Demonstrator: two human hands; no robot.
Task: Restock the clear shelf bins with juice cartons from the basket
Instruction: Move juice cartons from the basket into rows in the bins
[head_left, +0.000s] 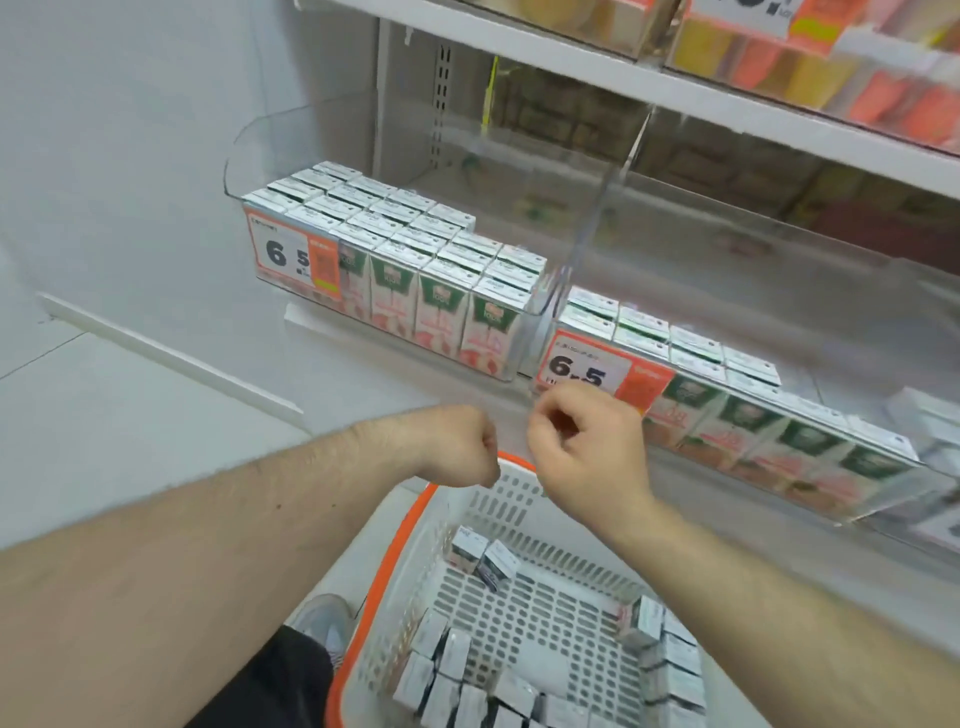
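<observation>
Above the far rim of the white basket (415, 551) with its orange edge, both hands hung side by side, empty; the left hand (460, 447) was bent down at the wrist with its fingers curled under, holding nothing; the right hand (587, 452) had its fingers loosely curled, gripping nothing, just below the orange price tag (602, 371) on the right clear bin (779, 441). Loose juice cartons (467, 675) lay along the basket's near and right sides, and two more (485, 561) lay by its far wall; the left clear bin (395, 280) held tight rows of green-and-pink cartons (441, 301) behind its own tag (293, 257); the right bin held a further row of cartons (748, 415); a grey shoe (324, 618) showed beside the basket on the pale floor.
</observation>
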